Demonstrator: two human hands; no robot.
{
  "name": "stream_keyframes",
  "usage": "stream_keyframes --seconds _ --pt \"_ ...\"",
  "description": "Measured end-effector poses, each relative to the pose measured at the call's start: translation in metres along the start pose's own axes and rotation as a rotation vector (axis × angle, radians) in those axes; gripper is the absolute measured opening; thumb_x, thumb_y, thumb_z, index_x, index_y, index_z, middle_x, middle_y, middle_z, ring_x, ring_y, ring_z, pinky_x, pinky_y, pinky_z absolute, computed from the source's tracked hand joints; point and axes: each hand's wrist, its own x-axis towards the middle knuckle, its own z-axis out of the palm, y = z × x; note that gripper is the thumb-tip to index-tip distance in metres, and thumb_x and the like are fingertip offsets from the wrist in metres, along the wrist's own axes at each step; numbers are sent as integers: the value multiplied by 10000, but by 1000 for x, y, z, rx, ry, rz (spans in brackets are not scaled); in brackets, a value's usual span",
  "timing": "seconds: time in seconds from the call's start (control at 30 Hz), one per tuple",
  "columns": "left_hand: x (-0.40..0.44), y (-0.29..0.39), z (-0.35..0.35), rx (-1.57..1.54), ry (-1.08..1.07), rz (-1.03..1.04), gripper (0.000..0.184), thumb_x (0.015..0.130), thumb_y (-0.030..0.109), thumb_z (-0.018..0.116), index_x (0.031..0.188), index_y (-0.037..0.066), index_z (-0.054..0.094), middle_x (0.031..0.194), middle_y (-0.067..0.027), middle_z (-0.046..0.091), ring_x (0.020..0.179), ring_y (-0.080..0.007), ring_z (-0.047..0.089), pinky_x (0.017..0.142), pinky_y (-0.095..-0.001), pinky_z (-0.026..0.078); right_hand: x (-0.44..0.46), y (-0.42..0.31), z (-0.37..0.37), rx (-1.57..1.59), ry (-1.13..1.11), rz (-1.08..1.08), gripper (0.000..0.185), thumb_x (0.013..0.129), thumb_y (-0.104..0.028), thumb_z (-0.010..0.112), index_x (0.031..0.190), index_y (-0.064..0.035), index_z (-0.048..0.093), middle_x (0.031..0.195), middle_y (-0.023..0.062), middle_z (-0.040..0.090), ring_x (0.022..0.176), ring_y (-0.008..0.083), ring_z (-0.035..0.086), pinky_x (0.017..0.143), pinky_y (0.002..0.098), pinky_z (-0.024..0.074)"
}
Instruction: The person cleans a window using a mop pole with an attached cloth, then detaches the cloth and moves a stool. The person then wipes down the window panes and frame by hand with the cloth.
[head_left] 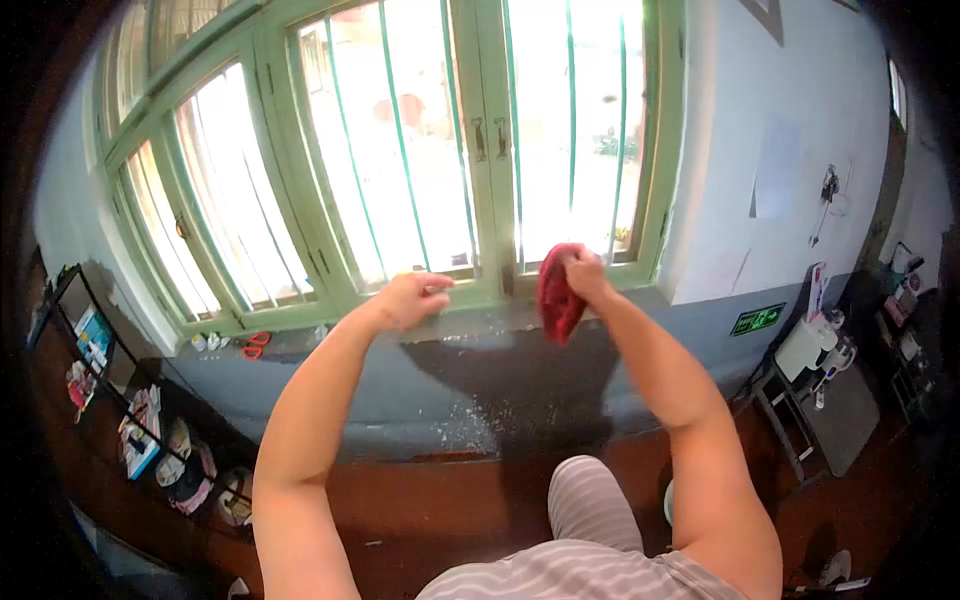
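Observation:
A dark red cloth (560, 300) hangs bunched from my right hand (585, 272), whose fingers are closed round its upper part. It is held in front of the window sill, near the lower edge of the right window pane. My left hand (412, 298) is raised before the sill (470, 322) with its fingers loosely bent and apart, and I see nothing in it. Behind both hands stands the green window frame (490, 200) with upright bars behind the glass. Whether the cloth touches the frame or sill, I cannot tell.
Red-handled scissors (257, 345) lie on the sill at the left, near small white items. A black shelf rack (110, 385) with shoes and boxes stands left. To the right are a small table (845, 430) with a white container (806, 348) and a green exit sign (758, 320).

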Motion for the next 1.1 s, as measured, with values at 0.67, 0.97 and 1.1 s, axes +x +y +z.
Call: stream_keyframes --seconds 0.67,0.97,1.1 --pt "337 -15 -23 256 1105 -32 444 750 285 629 1126 76 525 1080 -264 436 973 -413 463 810 -479 413 276 13 -231 1052 496 240 305 932 -224 411 1175 -45 458 1108 68 529 1005 184 515 862 343 444" --pt "336 -40 -5 82 1132 32 518 722 183 675 1116 -49 431 1030 -225 460 913 -376 463 791 -458 406 332 -100 -346 680 584 -54 419 924 -247 434 1305 -79 385 1213 68 484 1085 191 476 911 333 386" --pt "334 -39 -8 244 1112 34 594 717 159 675 1179 -53 366 1004 -231 460 894 -386 456 780 -471 398 376 -149 -388 -23 689 -419 477 881 -208 453 1313 -26 366 1233 138 488 1126 239 464 951 371 350"
